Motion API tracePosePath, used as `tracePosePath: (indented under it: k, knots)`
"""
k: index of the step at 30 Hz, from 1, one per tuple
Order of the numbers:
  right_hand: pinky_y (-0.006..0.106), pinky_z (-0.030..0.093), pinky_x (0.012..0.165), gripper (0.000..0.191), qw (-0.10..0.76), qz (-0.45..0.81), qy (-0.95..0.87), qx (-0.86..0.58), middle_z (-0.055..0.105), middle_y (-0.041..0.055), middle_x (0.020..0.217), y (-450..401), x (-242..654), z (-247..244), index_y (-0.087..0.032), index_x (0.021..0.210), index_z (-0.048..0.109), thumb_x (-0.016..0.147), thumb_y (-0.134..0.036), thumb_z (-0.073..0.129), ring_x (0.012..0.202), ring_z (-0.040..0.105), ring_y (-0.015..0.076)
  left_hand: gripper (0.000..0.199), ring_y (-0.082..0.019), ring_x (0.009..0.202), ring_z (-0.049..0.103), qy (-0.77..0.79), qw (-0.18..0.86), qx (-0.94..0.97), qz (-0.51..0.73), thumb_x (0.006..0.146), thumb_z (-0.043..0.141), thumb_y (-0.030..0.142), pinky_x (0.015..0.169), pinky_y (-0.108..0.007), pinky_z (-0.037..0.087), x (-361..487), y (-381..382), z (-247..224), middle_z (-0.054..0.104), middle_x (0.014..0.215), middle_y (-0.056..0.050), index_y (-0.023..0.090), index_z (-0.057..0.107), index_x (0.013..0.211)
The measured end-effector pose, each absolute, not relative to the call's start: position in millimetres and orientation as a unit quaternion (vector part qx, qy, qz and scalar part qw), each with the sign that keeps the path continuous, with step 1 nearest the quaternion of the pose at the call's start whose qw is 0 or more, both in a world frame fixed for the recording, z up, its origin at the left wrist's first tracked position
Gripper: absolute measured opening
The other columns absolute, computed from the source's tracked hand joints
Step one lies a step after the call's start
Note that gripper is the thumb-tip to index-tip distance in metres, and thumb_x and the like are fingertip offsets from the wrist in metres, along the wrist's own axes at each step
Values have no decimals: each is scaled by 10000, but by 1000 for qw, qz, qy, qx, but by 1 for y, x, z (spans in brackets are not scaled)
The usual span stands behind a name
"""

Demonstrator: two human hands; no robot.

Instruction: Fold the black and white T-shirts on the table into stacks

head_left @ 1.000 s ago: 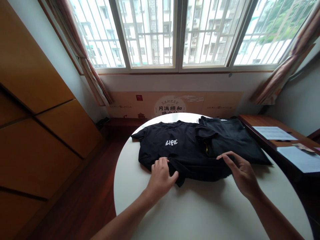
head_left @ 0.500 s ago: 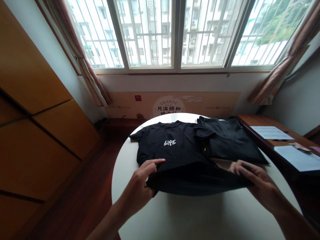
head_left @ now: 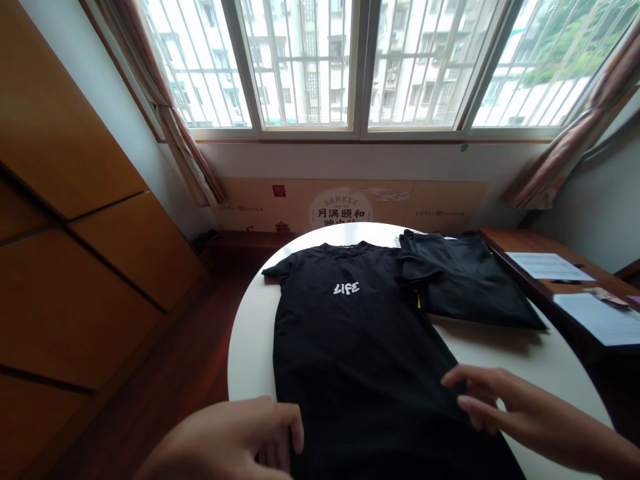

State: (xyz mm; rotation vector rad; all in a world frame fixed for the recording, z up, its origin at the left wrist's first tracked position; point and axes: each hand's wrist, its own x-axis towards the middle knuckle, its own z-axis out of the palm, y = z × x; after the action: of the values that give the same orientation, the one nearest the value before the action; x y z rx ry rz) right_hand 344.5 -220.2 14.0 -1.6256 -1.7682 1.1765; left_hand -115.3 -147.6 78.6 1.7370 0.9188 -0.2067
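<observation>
A black T-shirt (head_left: pixel 350 347) with a white "LIFE" print lies spread flat on the round white table, its hem running out of view toward me. My left hand (head_left: pixel 235 437) sits at the shirt's lower left edge with curled fingers, and I cannot tell if it pinches the cloth. My right hand (head_left: pixel 505 410) reaches in from the right, with its fingertips apart over the shirt's right edge. A second black garment (head_left: pixel 465 283), folded, lies at the far right of the table, partly under the T-shirt's sleeve.
The white tabletop (head_left: pixel 505 353) curves away at the back and sides. A wooden desk (head_left: pixel 530 250) with papers stands to the right. Wooden cabinet doors (head_left: pixel 75 287) fill the left. A printed board (head_left: pixel 340 207) sits below the barred window (head_left: pixel 300 67).
The T-shirt's lower part, bunched and lifted before, now lies unfolded and stretched toward me. Both hands have moved toward me and further apart. The folded garment has not moved.
</observation>
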Motion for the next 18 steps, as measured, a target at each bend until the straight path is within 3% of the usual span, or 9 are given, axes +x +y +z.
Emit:
tracePosePath:
  k: [3,5,6,9,11,14,16,18]
  knots:
    - [339,601,668,465,285,346,-638,-626,785,79,910,-159,357,21,-231,1207,761,949,-605,665,746,734,243,345,-226,899,727,395,504,768,7,961,589,547,819,-304,544,-101,-98,79,782,969,-44,223,688,1029]
    - [363,566,663,516,328,222,-596,-699,778,104,907,-109,371,23,-182,1109,748,943,-650,609,703,717,247,347,-246,958,721,434,391,803,118,988,537,523,826,-324,548,-93,-53,71,774,1045,-65,224,691,1072]
    - [373,561,711,504,338,146,-562,-741,782,121,954,-84,379,24,-172,1104,740,939,-629,606,770,736,265,332,-260,990,720,457,330,809,165,982,535,498,854,-343,554,-91,-27,65,770,1080,-75,225,690,1089]
    - [421,544,873,583,274,61,-498,-820,775,185,1043,-19,395,23,-115,1176,723,922,-631,626,1013,743,351,324,-289,1164,703,542,183,786,234,938,558,363,1010,-371,537,-84,52,47,741,1239,-124,199,666,1195]
    - [436,541,885,541,201,86,-508,-833,771,194,994,11,397,20,-122,1057,754,899,-633,669,1046,734,387,385,-329,1255,668,629,102,744,200,929,579,336,1070,-408,511,-80,97,38,701,1339,-177,163,649,1265]
    - [409,549,851,269,155,112,-527,-828,766,161,939,36,398,16,-170,846,744,850,-438,773,1013,739,372,420,-391,1311,636,703,72,700,102,890,668,359,1068,-442,508,-72,143,30,680,1382,-218,148,666,1253]
    - [369,560,820,138,174,103,-528,-825,765,144,980,43,402,16,-172,859,734,845,-306,765,988,741,326,312,-380,1251,676,707,94,698,65,849,714,307,1005,-400,536,-69,161,26,732,1298,-190,173,712,1131]
    - [325,573,736,137,197,103,-523,-823,762,131,1008,45,410,19,-156,970,730,898,-271,711,889,743,263,192,-329,1171,719,696,116,706,60,840,705,228,939,-338,550,-68,173,22,773,1208,-145,194,726,1027]
